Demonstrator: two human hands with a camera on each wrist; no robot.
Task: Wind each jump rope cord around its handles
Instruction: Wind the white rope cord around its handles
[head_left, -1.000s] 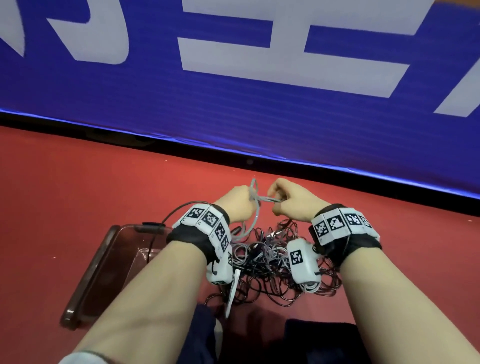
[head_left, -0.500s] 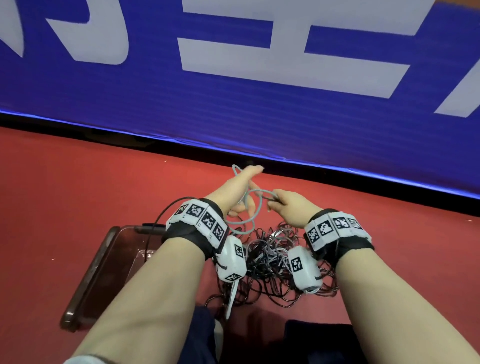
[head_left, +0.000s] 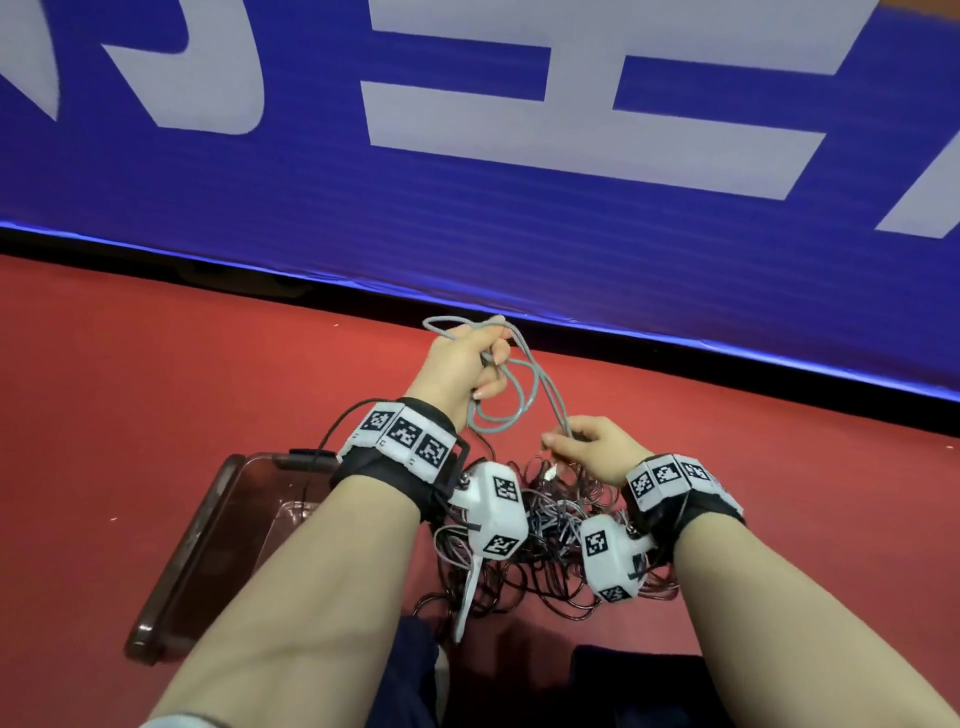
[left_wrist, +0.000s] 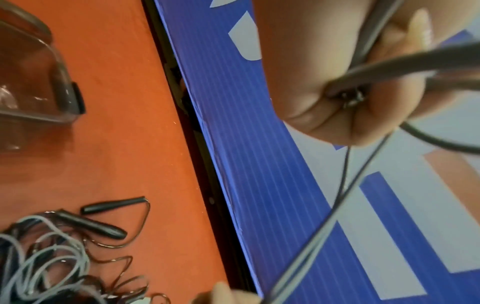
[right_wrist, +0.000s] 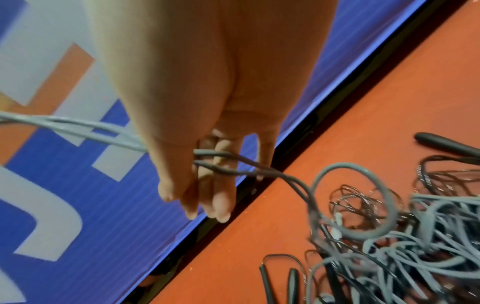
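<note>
I see bare forearms, no sleeves on them. Each wrist wears a black fabric strap: the left wrist strap (head_left: 387, 475) and the right wrist strap (head_left: 691, 512). On top of each strap runs a white band of square black-and-white markers, the left marker band (head_left: 402, 434) and the right marker band (head_left: 670, 475). Under each wrist hangs a white angular camera housing with the same markers: the left housing (head_left: 493, 512) and the right housing (head_left: 608, 558). A thin black cable (head_left: 337, 426) loops from the left strap. Near the bottom edge I see dark navy trousers (head_left: 410, 670).
</note>
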